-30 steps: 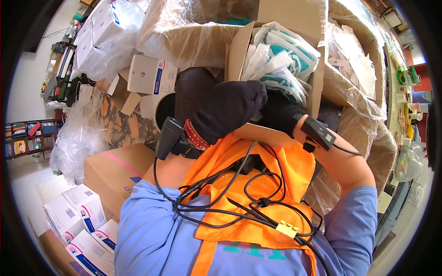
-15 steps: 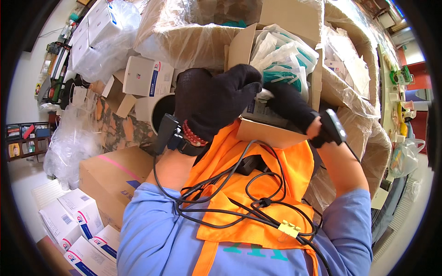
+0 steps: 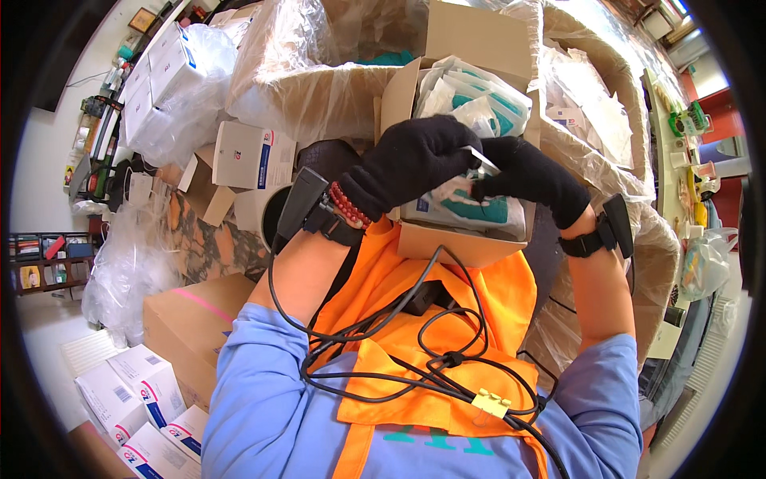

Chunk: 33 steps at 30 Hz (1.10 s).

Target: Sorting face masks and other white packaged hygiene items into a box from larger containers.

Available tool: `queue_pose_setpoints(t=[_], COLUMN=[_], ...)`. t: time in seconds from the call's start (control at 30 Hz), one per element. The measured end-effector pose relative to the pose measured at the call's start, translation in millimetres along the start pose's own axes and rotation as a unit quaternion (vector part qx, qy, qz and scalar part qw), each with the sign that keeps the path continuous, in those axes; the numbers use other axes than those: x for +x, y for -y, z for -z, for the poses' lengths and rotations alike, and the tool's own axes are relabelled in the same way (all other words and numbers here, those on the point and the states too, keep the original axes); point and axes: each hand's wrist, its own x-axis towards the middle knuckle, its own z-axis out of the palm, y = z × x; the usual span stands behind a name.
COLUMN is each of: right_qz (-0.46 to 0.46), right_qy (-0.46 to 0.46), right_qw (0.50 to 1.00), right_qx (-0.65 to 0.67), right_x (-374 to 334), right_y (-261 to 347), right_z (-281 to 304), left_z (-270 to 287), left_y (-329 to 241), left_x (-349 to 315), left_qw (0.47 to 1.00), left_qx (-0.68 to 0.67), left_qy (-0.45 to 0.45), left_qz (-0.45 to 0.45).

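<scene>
Filling the top of the view, a plastic-lined carton (image 3: 319,96) stands beyond the work, with another lined carton (image 3: 598,172) to its right, holding pale papers or wrappers. At the left sits a brown carton (image 3: 187,323), a pink stripe running across its top. An orange apron (image 3: 499,291) covers the person's front, looped over by black cable (image 3: 435,359). Just beyond the apron, an open cardboard box (image 3: 467,243) has its far flap raised and its near flap folded outward. White boxes (image 3: 108,391) are grouped at the lower left. Inside the open box lie white and teal packets (image 3: 483,211), some directly below the hands and some heaped toward the far side. Black gloves cover both hands. The left hand (image 3: 423,160) is closed at its fingertips on a narrow white strip (image 3: 487,164), held above the packets. The right hand (image 3: 527,176) curls in from the other side, its fingers beside the strip; whether they grip anything cannot be told. Red beads (image 3: 349,205) circle the left wrist.
</scene>
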Motion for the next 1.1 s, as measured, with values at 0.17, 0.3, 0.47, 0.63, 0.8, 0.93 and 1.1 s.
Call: queue_pose_setpoints(t=[0.17,0.3,0.47,0.63,0.8,0.93,1.1], right_qz=[-0.03,0.005,0.03,0.059,0.111,0.175,0.202], right_qy=[-0.124,-0.169,-0.311,-0.304,-0.289,-0.22,-0.21], right_qw=[0.987,0.979,0.95,0.945,0.915,0.892,0.877], right_qx=[0.098,0.116,0.007,-0.107,-0.258,-0.355,-0.383], right_x=[-11,-13,-11,-10,-19,-28,-43], right_y=[1,-4,-3,11,41,62,72], right_z=[-23,-34,-48,-48,-49,-57,-60], left_z=[0,-7,-9,-12,-20,-11,-8], left_y=[-9,-10,-2,1,-2,8,37], left_x=[6,14,18,15,14,14,13], left_qw=[0.997,0.986,0.991,0.998,0.997,0.904,0.896], left_qx=[0.074,0.166,0.126,0.065,0.045,0.426,0.437], left_qy=[0.034,0.027,0.011,0.006,-0.012,-0.021,-0.056], left_qz=[-0.003,-0.011,0.04,0.013,0.07,-0.038,0.044])
